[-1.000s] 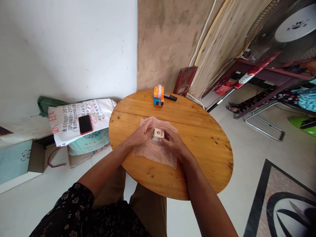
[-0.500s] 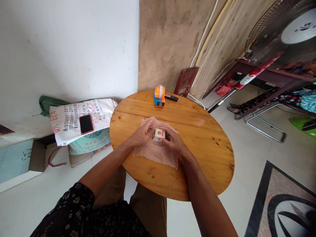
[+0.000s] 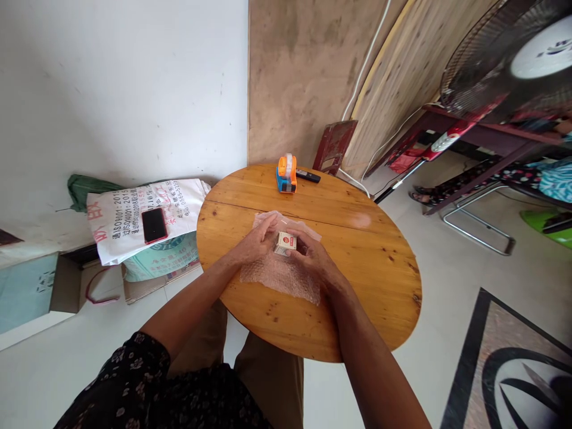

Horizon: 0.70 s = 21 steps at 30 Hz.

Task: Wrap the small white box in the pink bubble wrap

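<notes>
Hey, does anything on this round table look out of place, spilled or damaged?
Nothing stands out. The left hand and right hand hold a small box over a bubble wrap sheet; an orange tape dispenser stands upright on the table.

A round honey-coloured wooden surface (image 3: 357, 286) stands on a pale tiled floor (image 3: 447, 280). Behind it, a white plastered wall (image 3: 125, 83) meets a bare brown wall panel (image 3: 295, 77); a dark red metal-framed bench (image 3: 487, 140) stands at right.
</notes>
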Each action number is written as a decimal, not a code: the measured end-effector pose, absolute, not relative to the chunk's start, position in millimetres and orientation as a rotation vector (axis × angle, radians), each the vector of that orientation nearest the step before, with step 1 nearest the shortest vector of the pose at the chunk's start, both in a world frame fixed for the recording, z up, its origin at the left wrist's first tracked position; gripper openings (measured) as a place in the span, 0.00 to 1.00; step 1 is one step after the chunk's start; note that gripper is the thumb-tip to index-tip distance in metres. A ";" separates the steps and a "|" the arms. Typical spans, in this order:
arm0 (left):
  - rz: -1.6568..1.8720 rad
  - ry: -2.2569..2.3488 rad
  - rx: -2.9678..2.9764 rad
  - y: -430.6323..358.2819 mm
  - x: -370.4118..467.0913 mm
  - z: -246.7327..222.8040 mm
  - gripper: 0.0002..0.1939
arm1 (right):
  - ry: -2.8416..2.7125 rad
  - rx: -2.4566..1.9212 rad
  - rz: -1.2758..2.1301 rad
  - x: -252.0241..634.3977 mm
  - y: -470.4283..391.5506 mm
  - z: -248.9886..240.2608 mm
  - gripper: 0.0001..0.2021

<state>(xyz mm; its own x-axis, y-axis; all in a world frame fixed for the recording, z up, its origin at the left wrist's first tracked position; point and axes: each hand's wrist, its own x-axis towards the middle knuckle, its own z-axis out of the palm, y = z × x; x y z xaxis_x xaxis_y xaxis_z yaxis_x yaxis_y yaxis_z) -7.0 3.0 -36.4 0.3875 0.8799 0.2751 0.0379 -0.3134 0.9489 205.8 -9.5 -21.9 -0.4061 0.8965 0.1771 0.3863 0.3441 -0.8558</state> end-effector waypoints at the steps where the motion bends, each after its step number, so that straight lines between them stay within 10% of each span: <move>1: 1.073 0.820 1.659 3.7 -7.2 -37.8 0.36 | -1.932 -1.114 1.036 205.4 -10.9 -20.5 0.30; 21: 1.252 0.948 1.652 6.5 -8.5 -36.2 0.34 | -1.480 -1.247 1.082 203.1 0.6 -30.0 0.37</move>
